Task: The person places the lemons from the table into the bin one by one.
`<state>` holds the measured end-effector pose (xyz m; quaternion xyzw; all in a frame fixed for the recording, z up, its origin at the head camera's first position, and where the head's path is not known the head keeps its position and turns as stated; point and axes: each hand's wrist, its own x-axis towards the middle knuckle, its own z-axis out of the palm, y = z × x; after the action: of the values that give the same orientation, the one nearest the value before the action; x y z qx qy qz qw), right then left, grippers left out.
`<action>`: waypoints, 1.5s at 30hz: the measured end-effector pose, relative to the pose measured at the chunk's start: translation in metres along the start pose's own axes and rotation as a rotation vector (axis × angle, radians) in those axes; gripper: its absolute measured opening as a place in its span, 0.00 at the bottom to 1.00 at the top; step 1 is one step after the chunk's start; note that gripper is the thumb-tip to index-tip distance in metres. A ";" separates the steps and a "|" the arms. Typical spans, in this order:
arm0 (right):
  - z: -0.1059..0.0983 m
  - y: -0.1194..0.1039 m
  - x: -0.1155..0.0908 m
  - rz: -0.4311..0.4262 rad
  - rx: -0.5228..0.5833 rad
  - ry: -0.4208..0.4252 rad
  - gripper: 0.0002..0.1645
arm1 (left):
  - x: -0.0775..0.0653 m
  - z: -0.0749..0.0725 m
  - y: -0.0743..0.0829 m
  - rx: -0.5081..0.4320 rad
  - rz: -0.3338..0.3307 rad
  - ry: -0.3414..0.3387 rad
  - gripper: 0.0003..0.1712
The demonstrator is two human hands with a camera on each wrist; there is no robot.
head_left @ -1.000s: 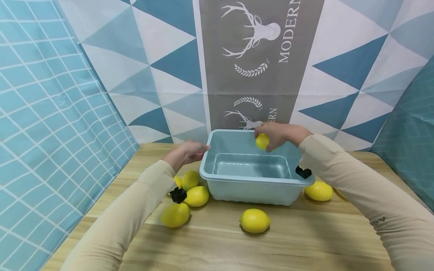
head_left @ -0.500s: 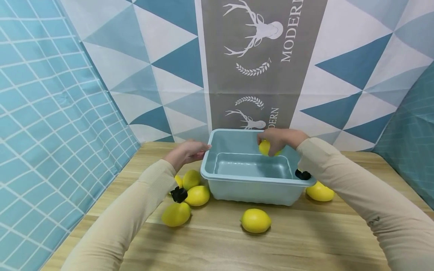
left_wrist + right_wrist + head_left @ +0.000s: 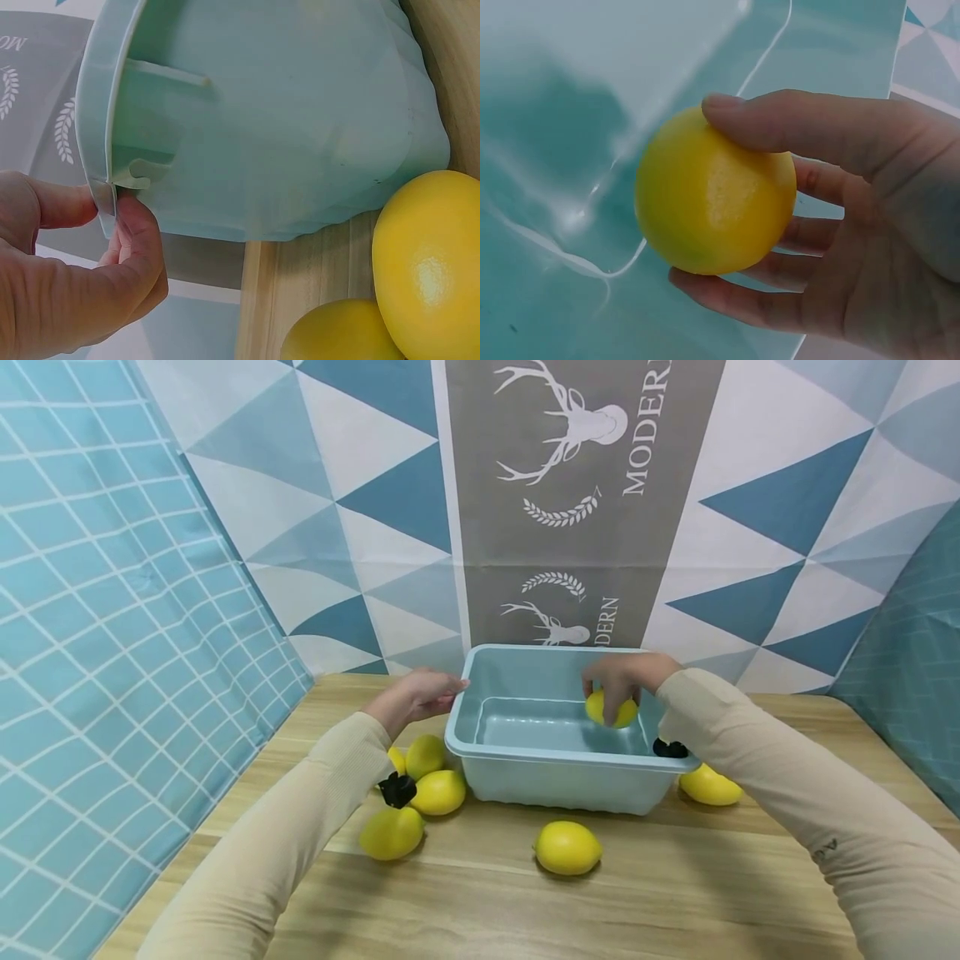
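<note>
My right hand [image 3: 621,680] reaches down inside a pale blue plastic bin [image 3: 555,783] and holds a yellow lemon [image 3: 611,708] near its right end. In the right wrist view, thumb and fingers wrap the lemon [image 3: 712,195] from both sides, over the bin floor [image 3: 547,135]. At the bin's left end, my left hand [image 3: 424,692] pinches the rim. The left wrist view shows that rim [image 3: 103,196] between the thumb and fingertips of the left hand [image 3: 82,277].
Several lemons [image 3: 438,792] cluster on the wooden table [image 3: 480,910] left of the bin. One lemon [image 3: 567,847] lies in front of it, another lemon [image 3: 709,785] by its right end, partly behind the sleeve. A patterned cloth backdrop [image 3: 390,527] stands behind the table.
My right hand has lowered the lemon from near the back rim deeper into the bin, slightly rightward. The left hand keeps its pinch on the rim.
</note>
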<state>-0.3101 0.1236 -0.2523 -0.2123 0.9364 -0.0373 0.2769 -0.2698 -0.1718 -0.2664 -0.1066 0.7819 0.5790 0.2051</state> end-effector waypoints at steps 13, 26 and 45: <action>0.002 -0.002 0.001 0.006 -0.004 -0.051 0.33 | 0.001 0.000 0.000 0.002 -0.002 0.006 0.27; -0.001 -0.002 -0.002 -0.024 -0.030 -0.025 0.31 | 0.001 0.001 0.001 -0.003 -0.008 0.010 0.28; -0.014 -0.015 -0.032 -0.170 -0.176 0.188 0.23 | 0.000 0.001 0.000 0.006 -0.001 0.014 0.28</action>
<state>-0.2880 0.1225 -0.2220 -0.3100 0.9364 0.0017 0.1644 -0.2699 -0.1707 -0.2669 -0.1103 0.7851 0.5757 0.2001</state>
